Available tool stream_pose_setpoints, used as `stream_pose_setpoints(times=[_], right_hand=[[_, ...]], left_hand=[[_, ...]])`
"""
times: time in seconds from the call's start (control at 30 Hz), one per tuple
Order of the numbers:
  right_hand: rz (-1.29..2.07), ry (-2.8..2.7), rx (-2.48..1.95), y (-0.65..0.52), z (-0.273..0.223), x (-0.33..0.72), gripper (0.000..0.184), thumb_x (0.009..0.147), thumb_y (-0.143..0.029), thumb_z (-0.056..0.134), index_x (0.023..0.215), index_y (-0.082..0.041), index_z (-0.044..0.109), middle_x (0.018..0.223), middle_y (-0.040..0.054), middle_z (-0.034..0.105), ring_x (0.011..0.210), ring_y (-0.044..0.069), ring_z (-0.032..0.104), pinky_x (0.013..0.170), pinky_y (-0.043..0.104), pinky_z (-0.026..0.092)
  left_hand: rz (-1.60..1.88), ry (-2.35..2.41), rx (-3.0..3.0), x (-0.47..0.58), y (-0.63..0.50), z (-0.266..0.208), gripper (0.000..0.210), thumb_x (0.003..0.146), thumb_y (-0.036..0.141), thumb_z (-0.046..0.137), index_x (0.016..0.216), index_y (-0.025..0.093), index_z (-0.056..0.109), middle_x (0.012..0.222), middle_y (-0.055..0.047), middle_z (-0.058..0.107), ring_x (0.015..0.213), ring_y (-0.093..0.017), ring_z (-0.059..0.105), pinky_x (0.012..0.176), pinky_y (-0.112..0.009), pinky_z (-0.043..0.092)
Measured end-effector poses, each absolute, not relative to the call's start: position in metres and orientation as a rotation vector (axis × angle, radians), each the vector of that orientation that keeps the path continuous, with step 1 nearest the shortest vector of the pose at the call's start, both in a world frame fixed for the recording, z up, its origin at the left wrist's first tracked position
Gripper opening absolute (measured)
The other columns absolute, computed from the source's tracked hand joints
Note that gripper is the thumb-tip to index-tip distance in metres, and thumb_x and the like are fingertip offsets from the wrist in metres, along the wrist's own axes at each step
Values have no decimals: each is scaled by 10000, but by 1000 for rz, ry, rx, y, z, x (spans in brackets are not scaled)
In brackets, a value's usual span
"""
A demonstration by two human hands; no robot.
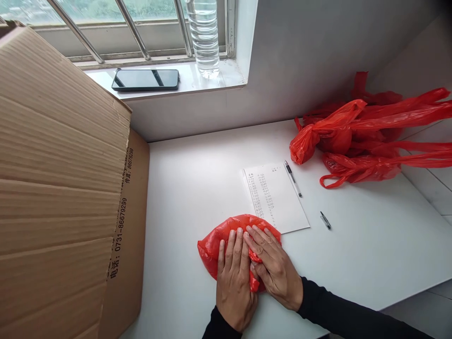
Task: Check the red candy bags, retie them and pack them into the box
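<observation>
A red plastic bag (226, 229) lies bunched on the white table near its front edge, and what it contains is hidden. My left hand (235, 278) rests flat on top of the bag with its fingers stretched out. From the right, my right hand (273, 266) also presses on the bag, its fingers extended and its tips close to the left hand. A gathered part of the bag shows between the two hands. Just beyond the bag lies a sheet of paper (282, 197) with handwritten columns, its near edge partly covered by the bag.
A large cardboard box (60, 188) stands at the left. Several red plastic bags (339, 136) are heaped at the back right. A pen (293, 178) and a pen cap (325, 220) lie right of the paper. A phone (146, 80) and a water bottle (205, 40) are on the windowsill.
</observation>
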State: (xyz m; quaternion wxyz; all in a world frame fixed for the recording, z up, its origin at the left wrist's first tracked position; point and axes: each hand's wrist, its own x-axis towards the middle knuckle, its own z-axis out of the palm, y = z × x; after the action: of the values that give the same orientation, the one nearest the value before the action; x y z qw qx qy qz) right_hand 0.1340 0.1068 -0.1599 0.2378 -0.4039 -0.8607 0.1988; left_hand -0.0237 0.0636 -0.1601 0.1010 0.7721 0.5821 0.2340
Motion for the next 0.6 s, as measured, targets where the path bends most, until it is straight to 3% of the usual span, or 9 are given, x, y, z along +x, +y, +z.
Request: stream_pose_setpoints(times=[0.13,0.23,0.37,0.43,0.6], right_hand=[[584,-2368,-1057,109,-143,138,567,1030,-257,399,1583,-167,312,1602,107,416,1494,276,364,1181,546,424],[494,-2380,-985,107,-125,146,624,1014,-374,464,1579,-152,320,1645,138,321,1516,340,299,1181,608,385],[271,-2496,-870,106,-103,156,714,992,-530,494,1576,-155,328,1664,135,277,1530,384,239,1225,674,216],[158,-2580,-839,106,-95,159,723,994,-536,506,1574,-142,330,1665,122,276,1540,373,211,1255,654,114],[-32,-2734,-750,108,-84,159,653,1011,-451,512,1548,-109,370,1643,115,330,1553,315,192,1264,613,-71]], left_hand=[[884,1694,2130,-28,65,-149,548,986,73,380,1524,176,393,1542,-72,502,1486,-212,367,1251,-438,254],[1035,1700,1955,-31,67,-125,452,1010,116,405,1450,208,453,1467,-75,552,1416,-207,457,1182,-430,395],[1259,1699,1573,-34,77,-82,243,988,233,538,1223,259,596,1216,-43,650,1185,-207,596,1019,-372,509],[1188,1699,1410,-35,85,-62,108,965,311,601,1061,271,632,1032,-5,673,1002,-184,632,909,-331,531],[883,1508,1108,-38,104,-33,212,926,434,650,870,233,612,873,16,647,824,-149,593,785,-276,495]])
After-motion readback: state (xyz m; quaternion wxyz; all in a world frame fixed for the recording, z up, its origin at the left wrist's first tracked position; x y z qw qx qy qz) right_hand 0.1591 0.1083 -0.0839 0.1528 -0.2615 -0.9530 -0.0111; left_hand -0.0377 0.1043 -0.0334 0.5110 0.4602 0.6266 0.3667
